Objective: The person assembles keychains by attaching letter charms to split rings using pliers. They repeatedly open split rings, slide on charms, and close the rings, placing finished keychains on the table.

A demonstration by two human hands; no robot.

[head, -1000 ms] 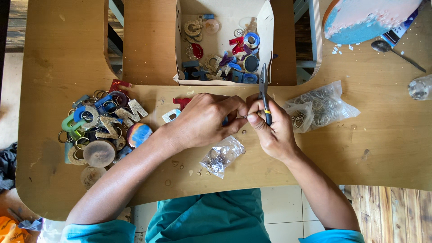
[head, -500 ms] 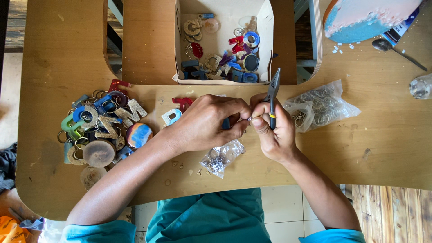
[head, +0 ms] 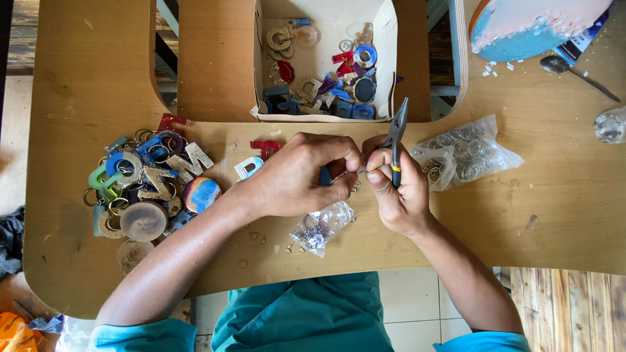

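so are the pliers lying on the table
No, the right hand holds the pliers upright off the table, their tips pointing away from the person.

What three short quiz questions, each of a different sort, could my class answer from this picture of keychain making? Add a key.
1. True or false: the pliers are in the left hand.
2. Where does the white box of letter charms sit: A) beyond the hands, B) left of the pile of finished keychains, C) on the floor?
3. Fill in: the clear bag of metal rings lies to the ___ of the right hand.

Key: 1 false, the right hand holds them; 2 A; 3 right.
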